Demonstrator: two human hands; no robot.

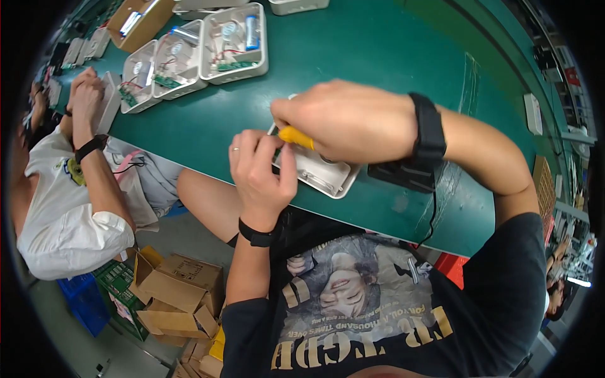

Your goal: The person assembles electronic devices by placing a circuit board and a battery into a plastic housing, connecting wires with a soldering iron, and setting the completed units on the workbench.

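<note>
In front of me on the green bench a white plastic housing [324, 176] lies open side up, partly covered by my hands. My right hand [353, 120] reaches over it, slightly blurred, its fingers closed round a yellow-handled tool [295, 137]. The tool's working end is hidden. At the housing's near left edge my left hand [259, 165] has thumb and fingers bent together beside the yellow handle. Whatever they pinch is too small or hidden to make out.
A black box [403, 175] with a cable sits right of the housing. Open white housings [234, 47] with blue cells, wires and green boards stand far left. A co-worker's hands [86, 94] work at left. Cardboard boxes [183, 283] lie below, and a white piece [533, 113] rests far right.
</note>
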